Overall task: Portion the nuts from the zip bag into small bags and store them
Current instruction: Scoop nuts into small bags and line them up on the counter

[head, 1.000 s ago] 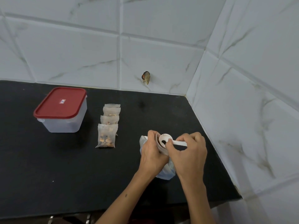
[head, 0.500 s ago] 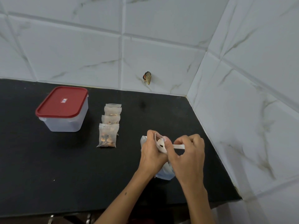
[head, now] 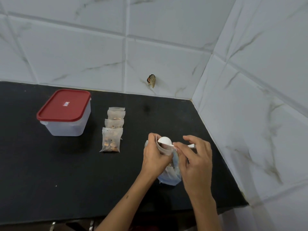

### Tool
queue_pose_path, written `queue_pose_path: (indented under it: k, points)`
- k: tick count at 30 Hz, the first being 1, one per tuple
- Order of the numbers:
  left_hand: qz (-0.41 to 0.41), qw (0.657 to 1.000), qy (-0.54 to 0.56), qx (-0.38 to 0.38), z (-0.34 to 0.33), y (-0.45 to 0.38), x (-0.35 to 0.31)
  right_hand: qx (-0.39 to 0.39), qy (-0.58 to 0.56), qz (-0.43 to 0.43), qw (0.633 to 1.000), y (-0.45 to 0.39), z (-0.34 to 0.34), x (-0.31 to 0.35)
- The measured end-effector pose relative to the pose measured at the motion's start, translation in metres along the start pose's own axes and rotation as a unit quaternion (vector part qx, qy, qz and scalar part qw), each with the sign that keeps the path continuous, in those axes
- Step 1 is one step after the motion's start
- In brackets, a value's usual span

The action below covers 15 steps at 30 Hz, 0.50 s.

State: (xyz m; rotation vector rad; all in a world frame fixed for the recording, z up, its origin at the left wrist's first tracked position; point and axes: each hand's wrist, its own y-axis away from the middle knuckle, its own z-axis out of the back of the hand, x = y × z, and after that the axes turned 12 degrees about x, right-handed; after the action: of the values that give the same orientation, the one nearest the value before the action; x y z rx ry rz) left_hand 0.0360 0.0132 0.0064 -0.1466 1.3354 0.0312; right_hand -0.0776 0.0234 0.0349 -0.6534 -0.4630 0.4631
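Observation:
My left hand (head: 154, 157) grips a small clear bag (head: 164, 150) by its open mouth, above the larger zip bag (head: 170, 178) that lies on the black counter (head: 66, 172). My right hand (head: 194, 161) pinches the handle of a white scoop (head: 164, 140), whose bowl is turned upside down over the small bag's mouth. A few nuts show inside the small bag. To the left lies a row of several filled small bags (head: 113, 129). The zip bag is mostly hidden behind my hands.
A clear plastic box with a red lid (head: 64, 112), shut, stands at the back left of the counter. White marble tile walls close the back and right side. A small brown stub (head: 151, 80) sticks out of the back wall. The counter's front edge runs below my forearms.
The scoop went from bowl up above the small bag to tipped over its mouth, its back now facing up. The left hand kept hold of the bag.

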Motion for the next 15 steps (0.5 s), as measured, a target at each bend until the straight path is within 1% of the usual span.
queue_pose_path:
  k: [3,8,11,12,13,15]
  points:
    - [0.0,1.0,-0.005,-0.002,0.0,-0.001,0.003,0.005,-0.001,0.009,1.0,0.0,0.002,0.0]
    - [0.003,1.0,-0.008,-0.004,0.0,-0.002,0.002,0.02,0.016,-0.002,1.0,0.0,0.004,0.002]
    - [-0.001,1.0,-0.013,-0.006,0.001,-0.001,0.003,0.032,-0.003,-0.019,0.999,0.0,0.004,0.002]
    - [0.001,1.0,-0.016,-0.009,0.001,-0.001,0.004,0.024,-0.034,-0.04,0.998,0.0,0.006,0.004]
    - [0.004,1.0,-0.02,-0.015,0.001,-0.001,0.004,0.013,-0.089,-0.075,0.993,-0.001,0.008,0.008]
    - [0.008,1.0,-0.021,-0.019,0.003,-0.001,0.003,0.018,-0.217,-0.156,0.964,-0.003,0.012,0.014]
